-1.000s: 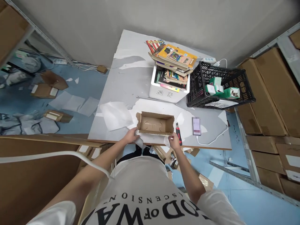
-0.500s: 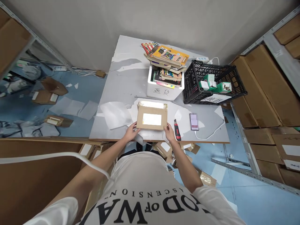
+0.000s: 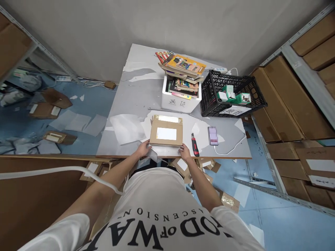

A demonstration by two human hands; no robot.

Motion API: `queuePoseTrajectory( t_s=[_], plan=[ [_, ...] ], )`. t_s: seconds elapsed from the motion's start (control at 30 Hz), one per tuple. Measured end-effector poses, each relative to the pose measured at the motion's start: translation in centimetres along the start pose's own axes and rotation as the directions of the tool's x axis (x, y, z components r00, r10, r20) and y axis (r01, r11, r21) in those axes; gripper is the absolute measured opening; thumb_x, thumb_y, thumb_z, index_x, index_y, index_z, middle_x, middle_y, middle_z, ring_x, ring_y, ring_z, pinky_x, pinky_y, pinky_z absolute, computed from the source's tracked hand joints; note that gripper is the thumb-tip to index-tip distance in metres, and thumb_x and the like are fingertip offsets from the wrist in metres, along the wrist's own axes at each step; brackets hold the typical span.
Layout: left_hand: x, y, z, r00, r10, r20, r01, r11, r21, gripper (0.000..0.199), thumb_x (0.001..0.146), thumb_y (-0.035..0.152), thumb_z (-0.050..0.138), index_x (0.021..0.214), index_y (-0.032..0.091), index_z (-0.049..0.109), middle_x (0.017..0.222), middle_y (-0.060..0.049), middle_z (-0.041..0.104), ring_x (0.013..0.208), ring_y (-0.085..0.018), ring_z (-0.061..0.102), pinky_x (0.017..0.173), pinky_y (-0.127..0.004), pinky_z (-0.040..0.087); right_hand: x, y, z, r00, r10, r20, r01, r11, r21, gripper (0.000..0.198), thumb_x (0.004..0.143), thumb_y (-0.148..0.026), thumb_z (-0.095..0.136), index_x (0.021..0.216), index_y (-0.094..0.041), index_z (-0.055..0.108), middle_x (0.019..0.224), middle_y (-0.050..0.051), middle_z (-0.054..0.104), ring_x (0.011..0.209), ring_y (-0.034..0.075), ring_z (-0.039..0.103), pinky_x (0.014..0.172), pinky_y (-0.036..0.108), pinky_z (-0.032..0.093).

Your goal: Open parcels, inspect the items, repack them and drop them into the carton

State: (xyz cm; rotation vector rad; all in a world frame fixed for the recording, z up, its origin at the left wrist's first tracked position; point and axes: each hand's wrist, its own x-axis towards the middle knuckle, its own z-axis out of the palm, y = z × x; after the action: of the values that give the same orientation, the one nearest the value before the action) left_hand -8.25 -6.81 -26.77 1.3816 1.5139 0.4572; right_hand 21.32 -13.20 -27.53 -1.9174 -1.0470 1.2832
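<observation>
A flat cardboard box (image 3: 179,132) with a white label on top lies near the front edge of the table, and clear tape runs along its far side. My left hand (image 3: 143,148) holds the near left corner, fingers closed against it. At the near right corner, my right hand (image 3: 184,152) grips the box in the same way. Just right of that hand lies a red and black utility knife (image 3: 195,145). A crumpled white sheet (image 3: 127,128) rests to the left of the box.
Behind the box stands a white bin (image 3: 176,104) heaped with books (image 3: 186,65). Beside it is a black crate (image 3: 209,99) with green and white cartons. A phone (image 3: 213,136) with a cable lies on the right. Cartons and paper litter the floor; shelves flank the table (image 3: 123,94).
The box's far side now sits lower and the box lies flatter. Both hands have slid slightly down towards its near corners. The view has shifted a little.
</observation>
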Motion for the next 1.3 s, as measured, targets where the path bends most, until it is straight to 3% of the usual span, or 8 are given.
queuePoseTrajectory(
  t_s=[0.1, 0.17, 0.27, 0.37, 0.53, 0.93, 1.07, 1.3],
  plan=[
    [-0.8, 2.0, 0.0, 0.996, 0.091, -0.025, -0.091, 0.996, 0.003, 0.058, 0.071, 0.039, 0.064, 0.124, 0.019, 0.054, 0.129, -0.013, 0.059, 0.12, -0.029, 0.055, 0.097, -0.046, 0.048, -0.2, -1.5, -0.3, 0.998, -0.045, -0.035, 0.046, 0.999, 0.025, 0.038, 0.077, -0.026, 0.053, 0.113, -0.019, 0.054, 0.12, 0.013, 0.062, 0.113, 0.023, 0.059, 0.093, 0.041, 0.049],
    [-1.7, 3.9, -0.3, 0.981, 0.15, -0.124, -0.151, 0.989, 0.006, 0.064, 0.071, 0.042, 0.066, 0.128, 0.019, 0.048, 0.134, -0.014, 0.053, 0.122, -0.029, 0.053, 0.096, -0.046, 0.048, -0.7, -3.1, -1.3, 0.991, -0.113, -0.069, 0.118, 0.99, 0.073, 0.034, 0.081, -0.035, 0.051, 0.111, -0.02, 0.051, 0.121, 0.013, 0.061, 0.116, 0.022, 0.057, 0.093, 0.039, 0.048],
    [-3.0, 7.0, -0.8, 0.955, 0.206, -0.213, -0.212, 0.977, -0.005, 0.068, 0.072, 0.044, 0.068, 0.131, 0.02, 0.043, 0.133, -0.014, 0.053, 0.119, -0.027, 0.054, 0.095, -0.044, 0.049, -1.7, -5.5, -3.2, 0.971, -0.205, -0.124, 0.219, 0.97, 0.106, 0.033, 0.085, -0.046, 0.048, 0.104, -0.02, 0.051, 0.11, 0.012, 0.064, 0.104, 0.021, 0.061, 0.089, 0.036, 0.049],
    [-3.6, 8.8, -0.7, 0.958, 0.168, -0.234, -0.17, 0.985, 0.014, 0.069, 0.074, 0.046, 0.068, 0.132, 0.02, 0.042, 0.126, -0.013, 0.057, 0.114, -0.027, 0.058, 0.094, -0.044, 0.049, -2.5, -7.4, -4.4, 0.972, -0.188, -0.144, 0.19, 0.982, 0.0, 0.038, 0.086, -0.054, 0.045, 0.098, -0.02, 0.053, 0.099, 0.01, 0.066, 0.092, 0.021, 0.063, 0.083, 0.035, 0.048],
    [-3.0, 9.0, 0.3, 0.96, 0.058, -0.273, -0.063, 0.998, -0.01, 0.071, 0.074, 0.049, 0.068, 0.133, 0.017, 0.043, 0.125, -0.014, 0.059, 0.113, -0.028, 0.058, 0.097, -0.043, 0.047, -2.2, -8.4, -4.2, 0.983, -0.134, -0.129, 0.119, 0.986, -0.116, 0.04, 0.087, -0.057, 0.041, 0.096, -0.02, 0.054, 0.098, 0.009, 0.067, 0.088, 0.021, 0.063, 0.08, 0.032, 0.047],
    [1.7, 11.3, 0.0, 0.96, -0.067, -0.273, 0.047, 0.996, -0.076, 0.069, 0.074, 0.049, 0.069, 0.131, 0.017, 0.045, 0.121, -0.012, 0.063, 0.108, -0.025, 0.061, 0.095, -0.038, 0.047, 4.0, -10.3, -5.0, 0.997, -0.072, -0.035, 0.064, 0.978, -0.199, 0.034, 0.088, -0.056, 0.044, 0.095, -0.024, 0.052, 0.087, 0.003, 0.066, 0.082, 0.018, 0.062, 0.074, 0.031, 0.05],
    [0.5, 10.5, -0.1, 0.966, -0.042, -0.254, 0.034, 0.999, -0.036, 0.071, 0.073, 0.051, 0.069, 0.131, 0.018, 0.045, 0.121, -0.013, 0.062, 0.107, -0.026, 0.061, 0.093, -0.038, 0.048, 3.2, -9.7, -5.2, 0.999, -0.043, 0.029, 0.048, 0.977, -0.207, 0.032, 0.087, -0.054, 0.047, 0.096, -0.024, 0.052, 0.087, 0.003, 0.066, 0.08, 0.019, 0.062, 0.072, 0.032, 0.051],
    [-2.4, 9.8, 1.0, 0.973, -0.039, -0.227, 0.051, 0.997, 0.051, 0.072, 0.073, 0.051, 0.069, 0.131, 0.018, 0.042, 0.119, -0.013, 0.062, 0.106, -0.028, 0.062, 0.09, -0.039, 0.05, 2.5, -8.4, -5.8, 0.999, 0.036, 0.027, -0.027, 0.959, -0.283, 0.027, 0.083, -0.045, 0.057, 0.094, -0.021, 0.055, 0.089, 0.007, 0.067, 0.084, 0.022, 0.064, 0.074, 0.033, 0.051]
  ],
)
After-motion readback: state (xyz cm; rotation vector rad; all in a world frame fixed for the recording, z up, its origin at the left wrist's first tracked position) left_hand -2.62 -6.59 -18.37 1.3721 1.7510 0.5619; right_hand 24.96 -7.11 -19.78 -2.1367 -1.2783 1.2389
